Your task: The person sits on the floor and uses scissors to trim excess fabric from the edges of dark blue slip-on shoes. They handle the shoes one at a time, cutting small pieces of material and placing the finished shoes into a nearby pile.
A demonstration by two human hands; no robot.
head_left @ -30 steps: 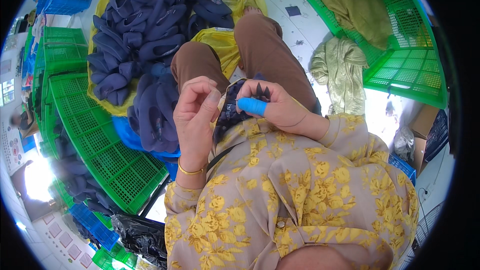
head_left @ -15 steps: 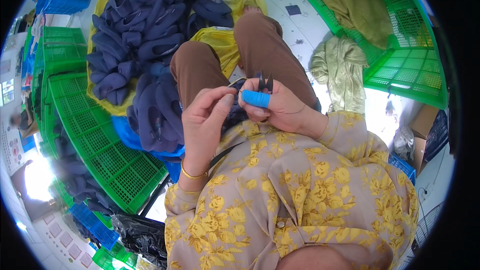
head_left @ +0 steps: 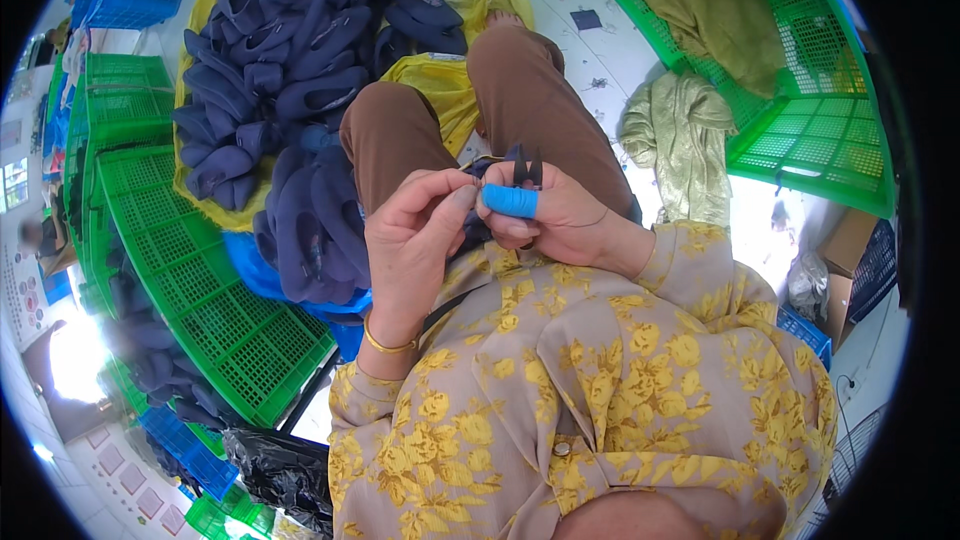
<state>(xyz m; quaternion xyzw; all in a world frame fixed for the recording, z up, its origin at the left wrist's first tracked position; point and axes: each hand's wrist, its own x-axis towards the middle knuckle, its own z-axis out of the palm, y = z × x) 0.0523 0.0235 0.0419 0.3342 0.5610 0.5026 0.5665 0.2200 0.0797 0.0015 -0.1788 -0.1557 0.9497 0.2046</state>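
Note:
In front of my lap my two hands meet at the fingertips. My left hand (head_left: pixel 412 235) is closed, thumb and index finger pinched on something too small to make out. My right hand (head_left: pixel 565 215) is closed around dark thread snips (head_left: pixel 528 173), whose two pointed blades stick up above the fingers, slightly apart. Blue tape (head_left: pixel 510 202) wraps one finger of that hand. A thin dark thread or cord crosses the right wrist. Dark blue fabric (head_left: pixel 468 236) shows partly behind the hands on my lap; they hide most of it.
A yellow sack (head_left: pixel 190 155) full of navy shoe-shaped fabric pieces (head_left: pixel 300 50) stands ahead to the left, with more pieces (head_left: pixel 315 230) beside my knee. Green crates (head_left: pixel 220 280) line the left. At the right, another green crate (head_left: pixel 810 155) has olive cloth (head_left: pixel 700 0) in it.
My left fingertips have moved slightly right and closer to the taped finger. The snips have shifted a little and their blades look less spread.

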